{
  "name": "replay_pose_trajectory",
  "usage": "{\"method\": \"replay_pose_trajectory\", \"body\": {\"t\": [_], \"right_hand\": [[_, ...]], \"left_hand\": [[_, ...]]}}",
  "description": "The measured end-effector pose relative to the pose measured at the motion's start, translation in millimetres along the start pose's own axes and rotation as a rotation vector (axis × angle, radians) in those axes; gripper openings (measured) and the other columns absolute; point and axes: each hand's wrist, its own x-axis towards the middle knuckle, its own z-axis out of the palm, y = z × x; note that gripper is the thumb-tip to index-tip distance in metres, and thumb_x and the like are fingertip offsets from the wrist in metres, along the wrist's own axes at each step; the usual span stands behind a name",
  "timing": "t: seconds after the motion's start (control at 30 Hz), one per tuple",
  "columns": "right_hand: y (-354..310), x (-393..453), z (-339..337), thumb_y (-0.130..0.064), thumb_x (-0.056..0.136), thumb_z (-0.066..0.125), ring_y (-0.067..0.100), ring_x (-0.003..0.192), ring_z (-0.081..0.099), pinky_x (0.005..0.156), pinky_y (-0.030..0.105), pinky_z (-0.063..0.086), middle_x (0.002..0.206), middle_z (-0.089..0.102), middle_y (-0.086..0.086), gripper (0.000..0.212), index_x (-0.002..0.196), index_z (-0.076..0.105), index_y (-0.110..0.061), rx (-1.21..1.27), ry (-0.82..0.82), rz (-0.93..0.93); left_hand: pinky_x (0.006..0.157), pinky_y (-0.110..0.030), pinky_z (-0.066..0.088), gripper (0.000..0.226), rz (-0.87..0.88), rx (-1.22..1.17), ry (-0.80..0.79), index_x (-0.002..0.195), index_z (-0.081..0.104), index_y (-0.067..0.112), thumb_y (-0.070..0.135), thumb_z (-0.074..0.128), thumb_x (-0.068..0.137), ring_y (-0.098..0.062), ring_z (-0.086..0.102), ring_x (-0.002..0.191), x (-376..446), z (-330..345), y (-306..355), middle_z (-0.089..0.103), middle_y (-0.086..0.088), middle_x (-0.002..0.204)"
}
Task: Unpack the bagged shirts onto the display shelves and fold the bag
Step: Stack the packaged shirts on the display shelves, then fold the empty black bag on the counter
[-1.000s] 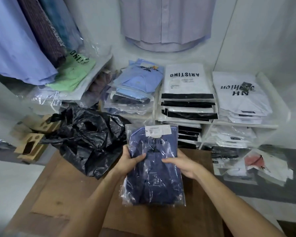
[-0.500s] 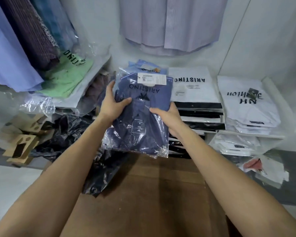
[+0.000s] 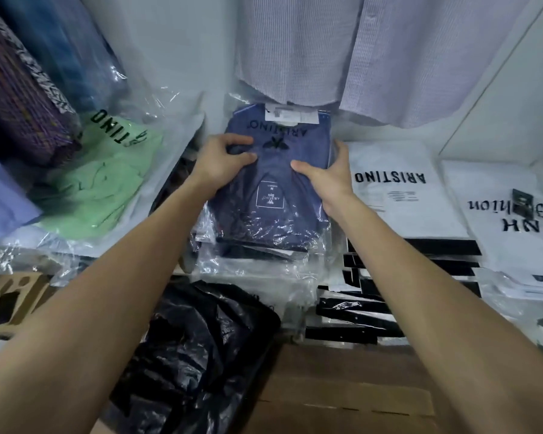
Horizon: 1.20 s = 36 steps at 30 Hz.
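Fingers of both hands grip the navy bagged shirt (image 3: 273, 195): left hand (image 3: 223, 161) curls its fingers and thumb onto the near-left part of the pack, right hand (image 3: 329, 173) has thumb on top and fingers wrapped round the right edge. Nearest the person, brown cardboard surface (image 3: 342, 389) at bottom, with the crumpled black plastic bag (image 3: 195, 349) lying on its left part, under the left forearm, untouched by either hand. Further out, the navy shirt sits on top of a stack of clear-wrapped shirts (image 3: 257, 264) on the shelf, lying flat, ARISTINO print reading upside down, white tag at its far edge. Left of it, a green bagged shirt (image 3: 98, 189) lies tilted on a side pile, loose clear plastic around it. Cardboard pieces with cut-outs (image 3: 13, 299) sit low at far left. Right of the navy pack, a white ARISTINO stack (image 3: 398, 189) with black bands at its near edges, just beside the right hand; further right, another white stack with NH lettering (image 3: 508, 214). Behind everything, a pale striped shirt (image 3: 358, 51) hangs on the wall, hem just above the navy pack; dark patterned shirts (image 3: 22, 89) hang at upper left.
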Motion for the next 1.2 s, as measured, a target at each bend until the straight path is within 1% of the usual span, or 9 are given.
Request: {"method": "replay_pose_trajectory", "body": {"t": [0.07, 0.2, 0.33, 0.47, 0.6, 0.8, 0.93, 1.03, 1.2], "right_hand": [[7, 16, 6, -0.029, 0.070, 0.093, 0.007, 0.127, 0.049, 0.105, 0.028, 0.046, 0.154, 0.043, -0.008, 0.107, 0.155, 0.029, -0.033, -0.023, 0.009, -0.007], [28, 33, 17, -0.035, 0.076, 0.089, 0.010, 0.131, 0.050, 0.103, 0.022, 0.043, 0.150, 0.051, -0.003, 0.082, 0.147, 0.049, -0.025, -0.127, -0.022, 0.056], [33, 33, 20, -0.041, 0.083, 0.082, 0.013, 0.134, 0.049, 0.104, 0.021, 0.040, 0.151, 0.050, -0.003, 0.076, 0.149, 0.047, -0.023, -0.233, 0.000, 0.036], [17, 18, 28, -0.058, 0.083, 0.070, 0.032, 0.138, 0.040, 0.115, 0.042, 0.037, 0.148, 0.044, 0.011, 0.070, 0.142, 0.051, -0.028, -0.532, 0.074, 0.023], [-5, -18, 39, -0.043, 0.088, 0.067, 0.030, 0.123, 0.048, 0.107, 0.039, 0.040, 0.132, 0.053, 0.006, 0.040, 0.123, 0.063, -0.027, -0.695, 0.214, -0.304], [-28, -84, 78, -0.034, 0.088, 0.071, 0.004, 0.076, 0.063, 0.073, 0.022, 0.052, 0.087, 0.066, -0.013, 0.022, 0.108, 0.066, -0.027, -0.391, -0.141, -0.453], [-7, -124, 104, -0.028, 0.087, 0.075, -0.003, 0.060, 0.057, 0.067, 0.021, 0.050, 0.071, 0.065, -0.015, 0.016, 0.101, 0.069, -0.029, -0.372, -0.356, -0.412], [15, -149, 112, -0.027, 0.087, 0.076, -0.005, 0.063, 0.059, 0.068, 0.017, 0.048, 0.077, 0.068, -0.013, 0.016, 0.103, 0.073, -0.026, -0.440, -0.476, -0.347], [64, -185, 104, -0.034, 0.090, 0.074, 0.013, 0.108, 0.065, 0.088, 0.024, 0.047, 0.119, 0.071, -0.004, 0.038, 0.125, 0.067, -0.023, -0.673, -0.684, -0.166]], "left_hand": [[0.081, -0.006, 0.048, 0.034, -0.023, 0.048, -0.030, 0.122, 0.073, 0.019, 0.025, 0.077, 0.089, -0.008, 0.065, 0.104, 18, 7, -9, 0.070, 0.003, 0.115], [0.105, -0.029, 0.046, 0.029, -0.052, 0.143, -0.072, 0.117, 0.073, 0.032, 0.044, 0.063, 0.093, -0.014, 0.064, 0.115, 34, 27, -37, 0.072, 0.006, 0.123], [0.109, -0.038, 0.045, 0.034, -0.072, 0.139, -0.074, 0.114, 0.066, 0.047, 0.062, 0.049, 0.088, -0.018, 0.062, 0.118, 31, 36, -48, 0.069, 0.012, 0.127], [0.108, -0.036, 0.048, 0.044, -0.117, 0.116, -0.109, 0.119, 0.071, 0.042, 0.064, 0.057, 0.083, -0.015, 0.065, 0.118, 31, 19, -46, 0.069, 0.014, 0.130], [0.102, -0.024, 0.049, 0.030, -0.058, 0.096, -0.029, 0.120, 0.075, 0.030, 0.038, 0.066, 0.093, -0.008, 0.067, 0.112, 6, -3, -46, 0.074, 0.008, 0.119], [0.084, -0.007, 0.046, 0.018, 0.051, -0.052, 0.087, 0.110, 0.073, 0.026, 0.027, 0.065, 0.094, 0.009, 0.065, 0.097, -43, -33, -57, 0.072, 0.014, 0.108], [0.091, -0.020, 0.053, 0.027, 0.033, -0.100, 0.179, 0.116, 0.073, 0.017, 0.021, 0.064, 0.091, -0.003, 0.069, 0.098, -86, -49, -70, 0.074, 0.009, 0.108], [0.084, -0.008, 0.047, 0.022, 0.043, -0.012, 0.262, 0.110, 0.075, 0.017, 0.016, 0.063, 0.092, 0.003, 0.064, 0.091, -123, -63, -81, 0.071, 0.011, 0.103], [0.084, -0.039, 0.053, 0.014, -0.027, 0.171, 0.440, 0.096, 0.067, 0.023, 0.017, 0.057, 0.087, -0.016, 0.060, 0.092, -196, -75, -116, 0.065, 0.001, 0.099]]}}
